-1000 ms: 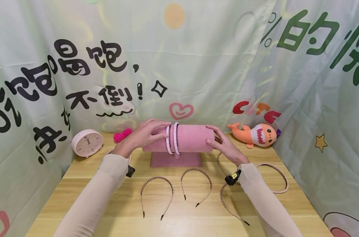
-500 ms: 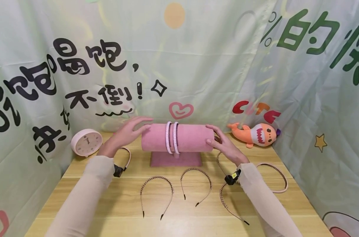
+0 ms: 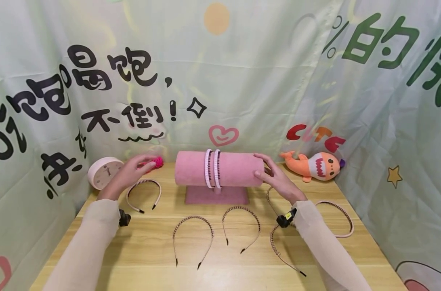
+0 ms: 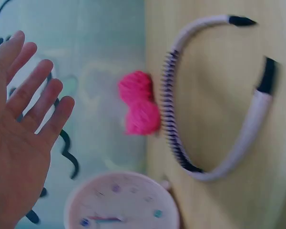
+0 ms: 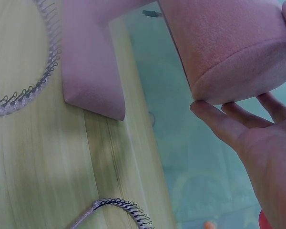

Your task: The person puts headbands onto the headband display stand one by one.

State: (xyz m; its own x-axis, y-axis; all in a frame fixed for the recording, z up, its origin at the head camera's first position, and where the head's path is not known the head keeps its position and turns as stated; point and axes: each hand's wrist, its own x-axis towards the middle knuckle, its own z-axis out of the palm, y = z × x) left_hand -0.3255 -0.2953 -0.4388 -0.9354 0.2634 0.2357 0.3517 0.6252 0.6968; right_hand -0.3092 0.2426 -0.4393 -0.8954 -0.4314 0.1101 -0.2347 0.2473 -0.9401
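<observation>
My left hand [image 3: 133,169] holds nothing; its fingers are straight in the left wrist view. It hovers behind a white headband [image 3: 159,192] with dark comb teeth, close to a pink clock [image 4: 119,202] and a bright pink yarn bundle [image 4: 142,112]. With thumb and fingers spread over its right end, my right hand [image 3: 280,182] holds a pink velvet headband stand [image 3: 238,169]. Two white headbands, a left one [image 3: 207,169] and a right one [image 3: 216,169], sit side by side around the middle of the stand's roll.
Toothed headbands lie on the wooden table [image 3: 140,250]: one front left [image 3: 193,218], one front middle [image 3: 241,208], one front right [image 3: 275,246] and a white one [image 3: 351,226] far right. Another is partly hidden behind my right wrist. An orange plush toy [image 3: 311,165] lies at the back.
My left hand has let go of the stand's left side and moved left, over by the yarn and clock. The white headband beneath it now shows fully. My right hand stays at the roll's end.
</observation>
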